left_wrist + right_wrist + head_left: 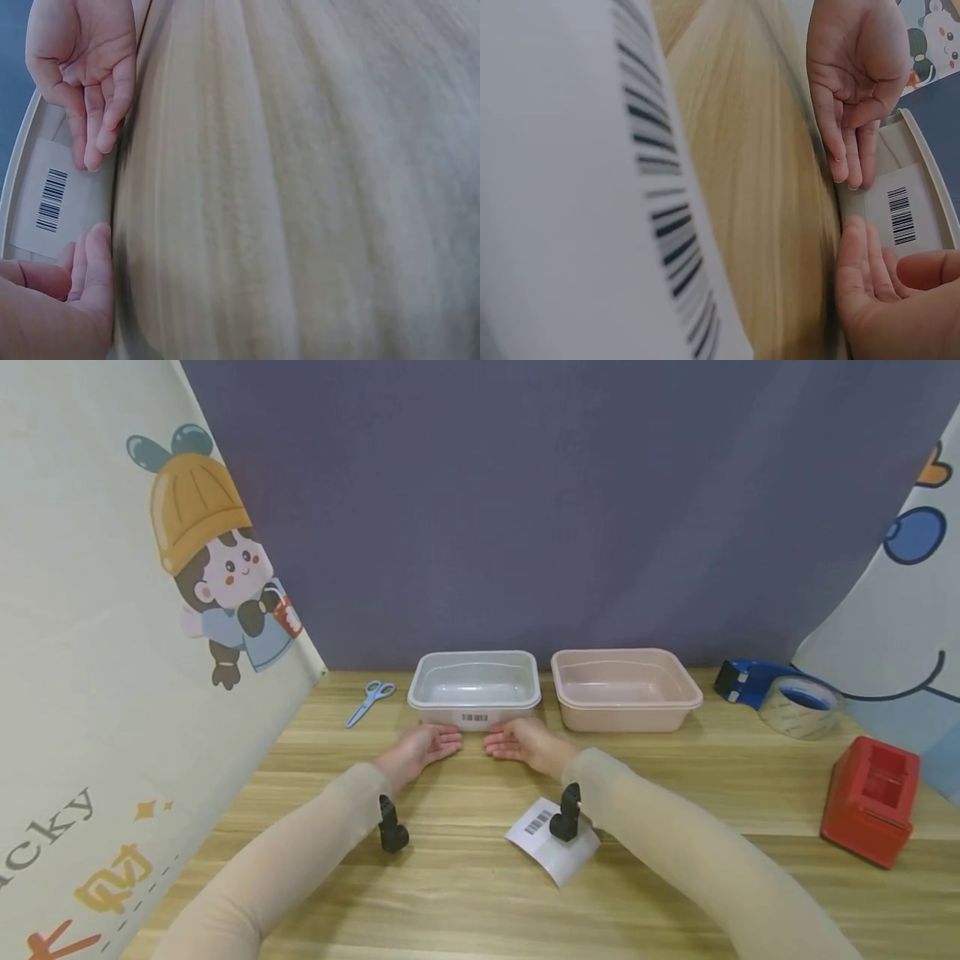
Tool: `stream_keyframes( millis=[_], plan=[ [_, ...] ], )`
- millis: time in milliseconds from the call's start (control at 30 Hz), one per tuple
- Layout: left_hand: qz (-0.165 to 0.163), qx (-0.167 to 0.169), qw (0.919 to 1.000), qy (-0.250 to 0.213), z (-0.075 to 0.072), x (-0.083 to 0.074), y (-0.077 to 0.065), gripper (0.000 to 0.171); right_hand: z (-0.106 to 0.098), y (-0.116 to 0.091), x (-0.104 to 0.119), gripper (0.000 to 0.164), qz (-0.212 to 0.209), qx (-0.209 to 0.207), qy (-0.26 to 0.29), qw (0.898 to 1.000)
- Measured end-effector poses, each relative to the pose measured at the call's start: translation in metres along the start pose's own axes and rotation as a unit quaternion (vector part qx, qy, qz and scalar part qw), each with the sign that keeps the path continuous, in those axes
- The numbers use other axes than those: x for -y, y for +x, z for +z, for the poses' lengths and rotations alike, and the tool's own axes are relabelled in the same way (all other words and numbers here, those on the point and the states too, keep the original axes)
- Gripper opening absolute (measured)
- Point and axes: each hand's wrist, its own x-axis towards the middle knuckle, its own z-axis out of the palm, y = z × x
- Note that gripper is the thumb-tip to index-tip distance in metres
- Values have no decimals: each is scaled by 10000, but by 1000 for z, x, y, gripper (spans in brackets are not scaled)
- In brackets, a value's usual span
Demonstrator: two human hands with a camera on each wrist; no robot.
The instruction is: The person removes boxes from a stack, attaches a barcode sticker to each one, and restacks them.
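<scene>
A white plastic bin [435,715] stands at the back of the wooden table. On its front wall is a white label [922,196] with a barcode [52,199]. My left hand [422,750] is at the bin's lower front, left of the barcode, with its fingers extended and palm turned up. From the other side my right hand [529,745] lies the same way, fingertips pointing toward the left ones at the bin's base. Neither hand grips anything. Nearer me, a white sheet [558,858] with a larger barcode lies under my right wrist, slightly curled.
Light blue scissors [370,703] lie left of the white bin. A pink bin [622,720] stands just to its right. Farther right are a blue tape dispenser [750,685] with a roll of clear tape [798,714] and a red tape dispenser [843,802]. A dark curtain [540,510] hangs behind.
</scene>
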Motion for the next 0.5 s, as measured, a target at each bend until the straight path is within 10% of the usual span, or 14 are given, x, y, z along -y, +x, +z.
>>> stream_keyframes(
  millis=[500],
  plan=[
    [141,561,9981,234,15,-5,2,57,8,0,6,48,-155,300,-23,9994]
  ],
)
